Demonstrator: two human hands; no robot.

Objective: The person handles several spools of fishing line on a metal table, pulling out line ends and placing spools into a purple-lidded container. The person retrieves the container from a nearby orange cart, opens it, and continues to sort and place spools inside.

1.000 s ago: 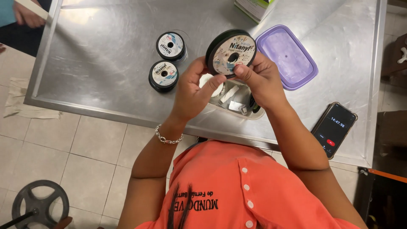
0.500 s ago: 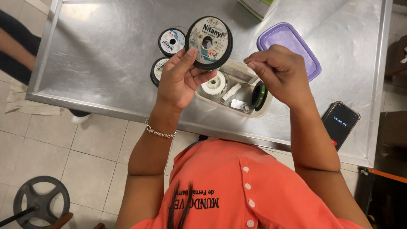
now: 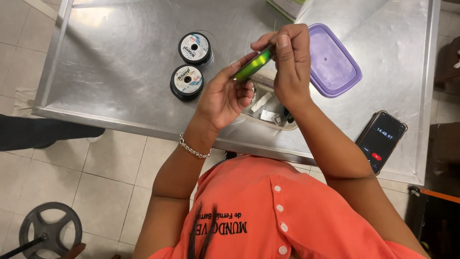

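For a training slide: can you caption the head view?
Both hands, left hand and right hand, hold a green spool edge-on above a steel table.

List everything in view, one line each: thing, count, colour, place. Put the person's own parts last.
spool of green line: 1, green, held edge-on by both hands above the tub
black spools: 2, black with pale labels, side by side on the table
table: 1, bare steel
tub: 1, clear, small parts inside, at the near table edge
lid: 1, purple, right of the tub
phone: 1, black, screen lit, near right corner
left hand: 1, bracelet at wrist
right hand: 1
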